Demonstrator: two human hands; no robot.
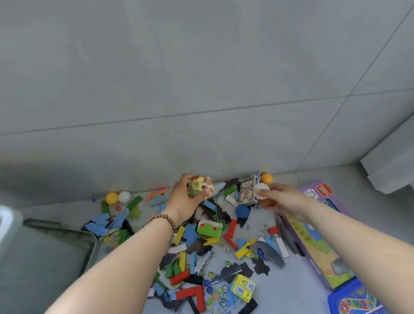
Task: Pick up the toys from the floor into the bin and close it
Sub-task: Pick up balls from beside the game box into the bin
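Blocks (184,276), puzzle bits (260,265) and marbles (207,282) are all over the floor (288,297) right of the open bin (4,224), its grey lid (59,252) flat beside it. Patterned cube (199,186) and white ball (261,191), further right, are both held up.

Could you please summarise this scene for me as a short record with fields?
left hand: grips cube
right hand: holds white ball
bin: open, far left
lid: on floor beside bin
scattered toys: blocks, marbles, puzzle pieces
purple box: under right forearm
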